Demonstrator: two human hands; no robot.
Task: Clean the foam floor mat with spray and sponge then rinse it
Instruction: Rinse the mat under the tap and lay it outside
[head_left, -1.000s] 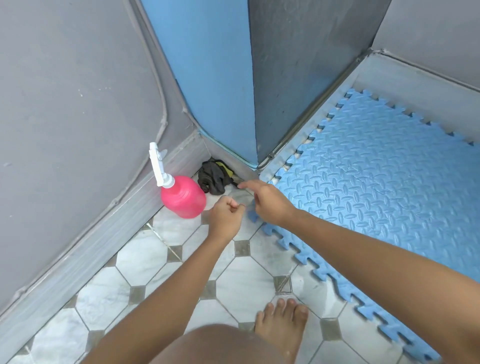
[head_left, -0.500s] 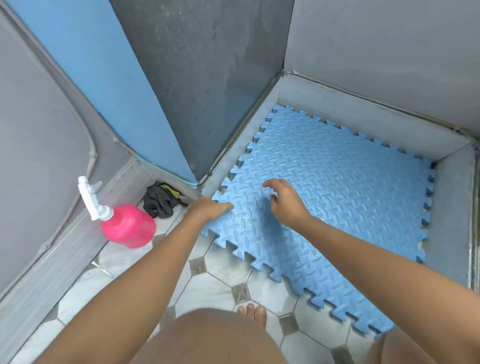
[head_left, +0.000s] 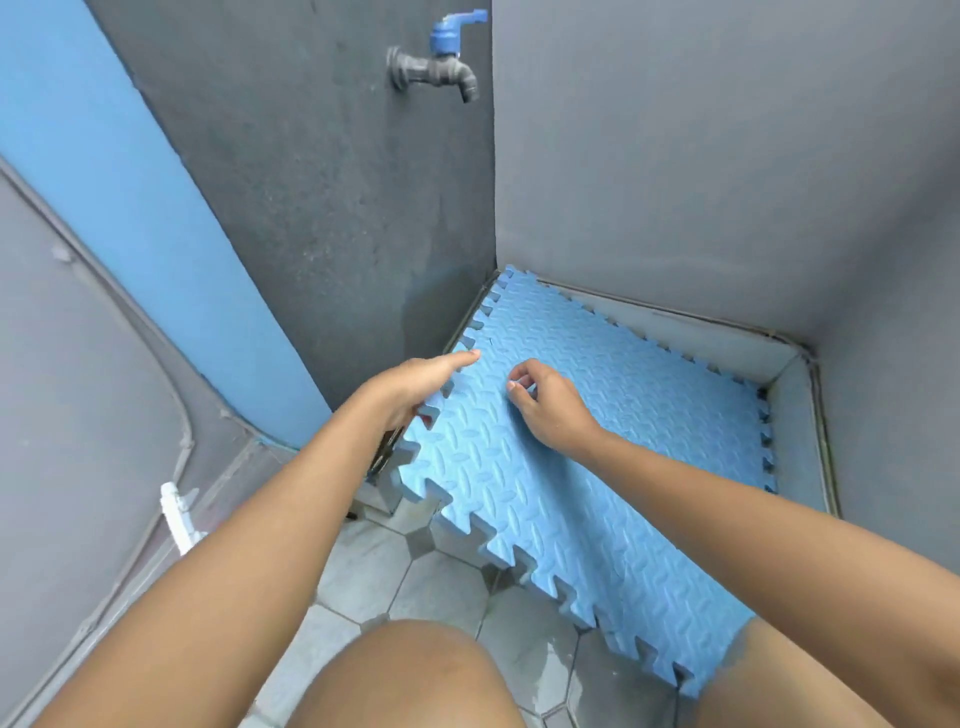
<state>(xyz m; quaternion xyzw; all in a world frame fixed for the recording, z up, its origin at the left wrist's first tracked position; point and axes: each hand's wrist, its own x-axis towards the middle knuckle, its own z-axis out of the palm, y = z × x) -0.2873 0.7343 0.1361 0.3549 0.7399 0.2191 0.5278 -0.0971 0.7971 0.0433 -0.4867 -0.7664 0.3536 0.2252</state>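
Observation:
The blue foam mat (head_left: 597, 441) with jigsaw edges lies across the sunken grey corner. Its near left edge is raised off the tiled floor. My left hand (head_left: 415, 387) grips that left edge, fingers under it and one finger stretched along the top. My right hand (head_left: 545, 405) rests on top of the mat a little to the right, with its fingers curled in and nothing in them. Of the spray bottle, only the white nozzle (head_left: 179, 519) shows at the left; my left forearm hides its body. No sponge is in view.
A grey tap with a blue handle (head_left: 436, 65) juts from the dark wall above the mat's far left corner. Grey walls close in on the right and behind, with a blue panel (head_left: 130, 208) on the left. Wet octagonal tiles (head_left: 415, 582) and my knees fill the foreground.
The view has swung right and up, from the spray bottle and black cloth to the mat and tap. Both hands moved from the floor corner onto the mat; its left edge has come up.

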